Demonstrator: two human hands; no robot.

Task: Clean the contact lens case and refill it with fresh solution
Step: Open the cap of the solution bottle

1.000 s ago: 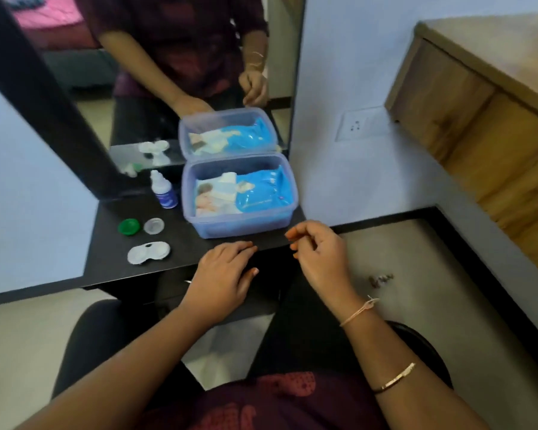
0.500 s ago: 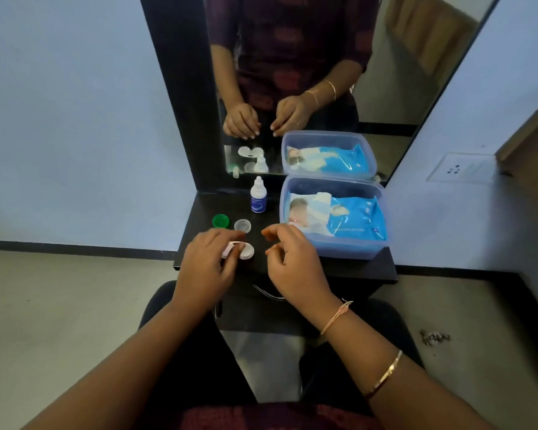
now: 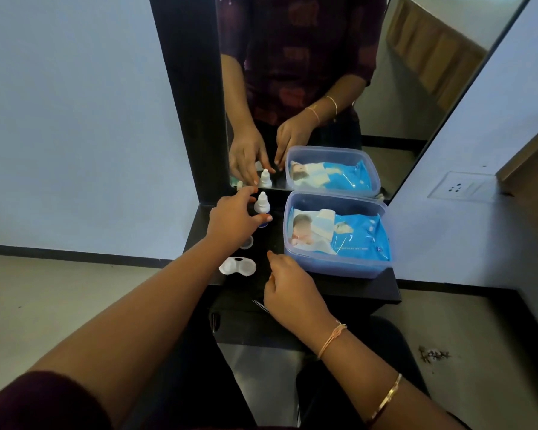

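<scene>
Black desk (image 3: 339, 288) w/ a mirror (image 3: 323, 72) behind it, pale wall on both sides. My left hand (image 3: 232, 220) is out at the small white solution bottle (image 3: 262, 203) near the mirror, fingers spread around it, thumb by its base; can't tell if I'm actually gripping it. My right hand (image 3: 288, 291) hangs over the desk's front edge, fingers loosely curled, holding nothing I can see. Lens case (image 3: 237, 266), white, lies open & flat on the desk between my hands, both wells facing up; can't tell if there's liquid in them. One clear cap (image 3: 247, 242) sits just behind it. On the right, a clear plastic tub (image 3: 336, 265) w/o lid holds a blue wipes pack (image 3: 351, 234).
</scene>
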